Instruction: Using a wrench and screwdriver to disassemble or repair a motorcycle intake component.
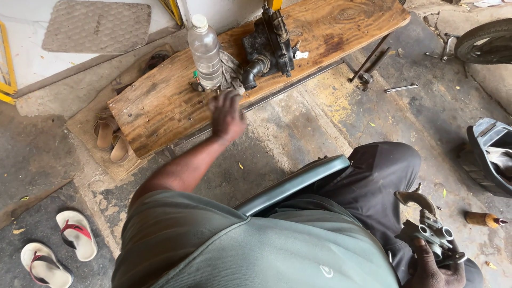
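Observation:
My left hand (226,114) reaches out over the near edge of a low wooden bench (160,104), fingers apart and holding nothing. Just beyond its fingertips stand a clear plastic bottle (206,52) with a white cap and some small metal parts at its base. Behind them a dark, greasy engine casing (269,45) rests on the bench. My right hand (434,266) is down by my right knee, closed around a grey metal carburettor (431,226) with a curved pipe on top.
Wrenches and rods (401,87) lie on the concrete floor at the right. A tyre (486,41) and a dark plastic vehicle panel (489,154) are at the far right. Sandals (111,140) and flip-flops (58,248) lie to the left. A small wooden-handled tool (482,219) lies near my knee.

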